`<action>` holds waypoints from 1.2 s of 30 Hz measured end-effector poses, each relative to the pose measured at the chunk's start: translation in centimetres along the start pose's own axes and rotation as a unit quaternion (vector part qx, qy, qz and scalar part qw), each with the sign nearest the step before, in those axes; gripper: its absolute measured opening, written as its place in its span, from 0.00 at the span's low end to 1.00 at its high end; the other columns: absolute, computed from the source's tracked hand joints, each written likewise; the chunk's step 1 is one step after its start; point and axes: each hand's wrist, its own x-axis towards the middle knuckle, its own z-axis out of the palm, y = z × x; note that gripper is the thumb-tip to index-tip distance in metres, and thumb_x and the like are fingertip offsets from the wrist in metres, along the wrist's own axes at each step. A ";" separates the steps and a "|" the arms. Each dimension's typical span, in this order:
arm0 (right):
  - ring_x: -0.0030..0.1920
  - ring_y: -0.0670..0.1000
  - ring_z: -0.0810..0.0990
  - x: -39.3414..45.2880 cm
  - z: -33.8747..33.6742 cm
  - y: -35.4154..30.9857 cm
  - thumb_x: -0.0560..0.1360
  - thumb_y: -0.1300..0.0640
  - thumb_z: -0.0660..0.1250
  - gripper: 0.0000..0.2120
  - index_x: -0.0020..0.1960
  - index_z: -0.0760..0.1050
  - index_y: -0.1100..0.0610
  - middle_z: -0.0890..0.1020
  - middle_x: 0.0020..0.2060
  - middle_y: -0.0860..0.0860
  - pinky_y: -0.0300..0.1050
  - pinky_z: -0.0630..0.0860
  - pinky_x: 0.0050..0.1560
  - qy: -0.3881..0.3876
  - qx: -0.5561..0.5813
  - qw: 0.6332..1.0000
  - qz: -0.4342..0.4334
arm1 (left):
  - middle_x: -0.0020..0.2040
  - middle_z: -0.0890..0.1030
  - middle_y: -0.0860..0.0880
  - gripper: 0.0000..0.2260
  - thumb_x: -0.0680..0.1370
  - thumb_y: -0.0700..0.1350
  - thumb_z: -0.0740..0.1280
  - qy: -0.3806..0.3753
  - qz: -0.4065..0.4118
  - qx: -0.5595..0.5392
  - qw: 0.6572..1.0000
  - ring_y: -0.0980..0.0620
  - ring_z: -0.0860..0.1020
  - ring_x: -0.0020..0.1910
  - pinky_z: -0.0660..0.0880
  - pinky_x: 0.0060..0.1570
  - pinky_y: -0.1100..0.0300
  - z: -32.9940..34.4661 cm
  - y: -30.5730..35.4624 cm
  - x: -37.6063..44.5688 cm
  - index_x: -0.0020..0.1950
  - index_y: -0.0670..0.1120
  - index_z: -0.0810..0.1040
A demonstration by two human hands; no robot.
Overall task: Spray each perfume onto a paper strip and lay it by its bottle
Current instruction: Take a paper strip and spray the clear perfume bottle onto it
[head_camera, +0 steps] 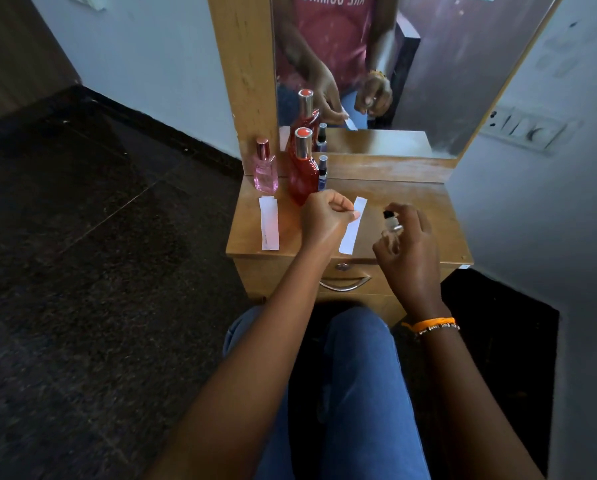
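My left hand (326,220) pinches a white paper strip (351,230) near its upper part, holding it over the wooden dresser top (411,202). My right hand (406,247) grips a small clear perfume bottle with a black nozzle (390,220), pointed toward the strip. At the back left stand a pink bottle (265,168), a tall red bottle with a silver cap (302,168) and a small dark blue bottle (322,173). Another paper strip (269,223) lies flat in front of the pink bottle.
A mirror (394,64) in a wooden frame rises behind the bottles. A drawer with a metal handle (345,284) is under the top's front edge. My knees in blue jeans are below. A switch panel (525,128) is on the right wall.
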 end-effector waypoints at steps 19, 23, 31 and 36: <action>0.39 0.47 0.71 -0.2 1.1 2.0 0.69 0.68 0.67 0.22 0.61 0.71 0.58 0.75 0.53 0.56 0.29 0.64 0.34 -0.016 0.024 1.000 0.006 | 0.55 0.80 0.44 0.09 0.76 0.37 0.64 0.034 0.089 0.342 0.935 0.42 0.73 0.58 0.73 0.49 0.52 3.5 -0.8 0.7 0.54 0.43 0.81; 0.38 0.46 0.71 -0.4 1.2 1.9 0.69 0.67 0.67 0.21 0.61 0.71 0.57 0.76 0.52 0.55 0.28 0.65 0.33 -0.014 0.026 1.000 0.007 | 0.58 0.77 0.45 0.15 0.74 0.39 0.68 0.052 0.162 0.342 0.924 0.44 0.71 0.59 0.72 0.54 0.52 2.9 -0.6 0.0 0.60 0.46 0.78; 0.42 0.45 0.71 -0.9 2.0 1.2 0.68 0.67 0.66 0.21 0.60 0.71 0.57 0.76 0.51 0.53 0.41 0.69 0.39 -0.011 0.063 0.998 0.009 | 0.56 0.77 0.47 0.17 0.72 0.40 0.70 0.102 0.156 0.256 0.948 0.46 0.72 0.57 0.72 0.58 0.52 -1.1 -1.4 -0.9 0.60 0.49 0.77; 0.46 0.46 0.72 -1.3 2.9 0.6 0.69 0.67 0.68 0.22 0.62 0.71 0.56 0.76 0.53 0.53 0.27 0.68 0.40 -0.034 0.073 0.997 -0.002 | 0.57 0.77 0.46 0.15 0.72 0.40 0.71 0.081 0.101 0.263 0.956 0.48 0.74 0.57 0.71 0.53 0.61 -2.4 -3.7 -0.5 0.58 0.44 0.77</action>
